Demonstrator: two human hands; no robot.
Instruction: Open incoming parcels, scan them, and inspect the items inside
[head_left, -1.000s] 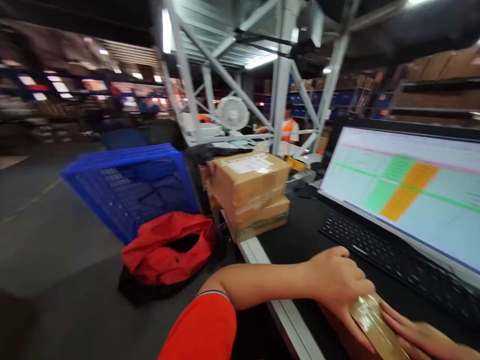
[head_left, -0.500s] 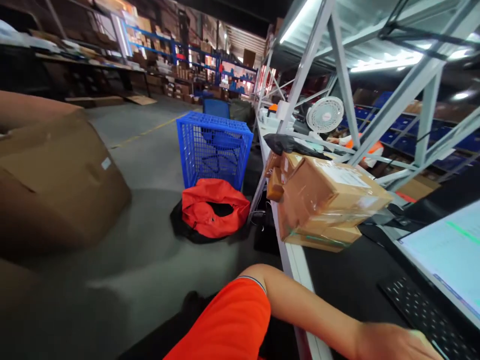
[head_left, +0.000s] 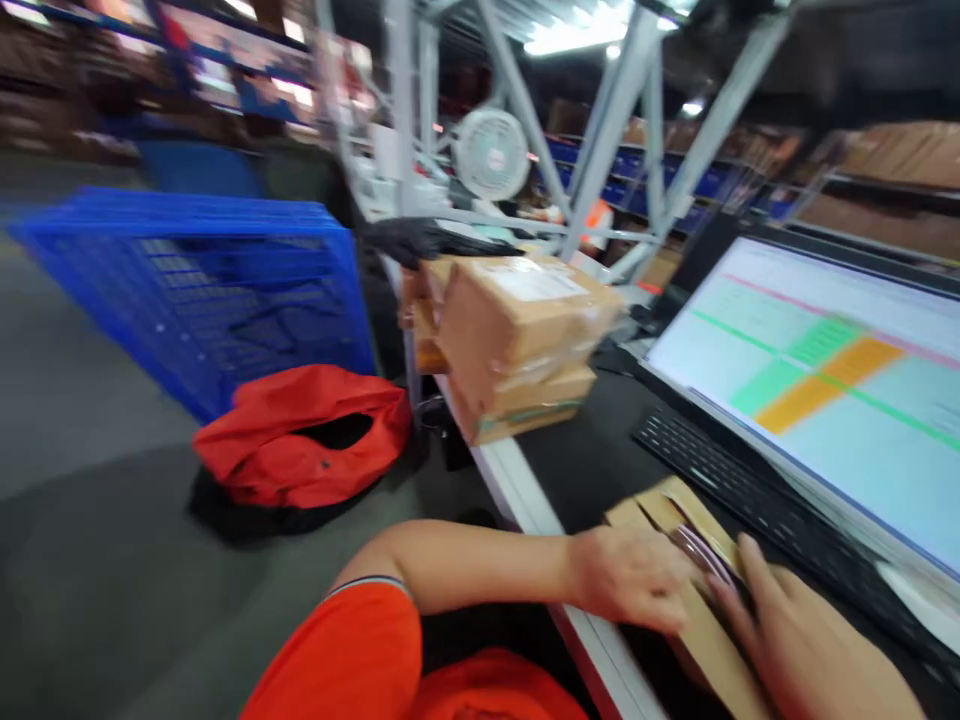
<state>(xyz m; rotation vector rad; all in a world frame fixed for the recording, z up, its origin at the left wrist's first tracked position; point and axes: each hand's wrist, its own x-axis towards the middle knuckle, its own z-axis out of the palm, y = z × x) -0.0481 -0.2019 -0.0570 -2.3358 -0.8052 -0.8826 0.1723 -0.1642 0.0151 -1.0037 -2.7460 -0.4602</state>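
Clearly, everything turns on how the small cardboard box (head_left: 709, 635) lies between the two hands: it rests on the desk (head_left: 566, 490) at the lower right, its long axis slanting from the far left to the near right, roughly in line with the keyboard (head_left: 724, 485) beyond it. The far end stands open with its flaps raised, and a shiny, purplish curved item (head_left: 701, 555) shows inside, too blurred to name. The left hand (head_left: 637, 578) comes across from the left, its fingers curled over the box's left edge; motion blurs it, so I cannot tell whether it grips anything. The right hand (head_left: 795, 620) lies along the right side, partly open with fingers apart, tips by the opening and right beside the purplish item; whether it pinches the cardboard or the item I cannot tell. Of the two, the right hand seems nearer to that item, while the left hand sits just across the opening's left side. Farther off along the desk edge, well apart from both hands, stand the stacked taped boxes (head_left: 484, 325)
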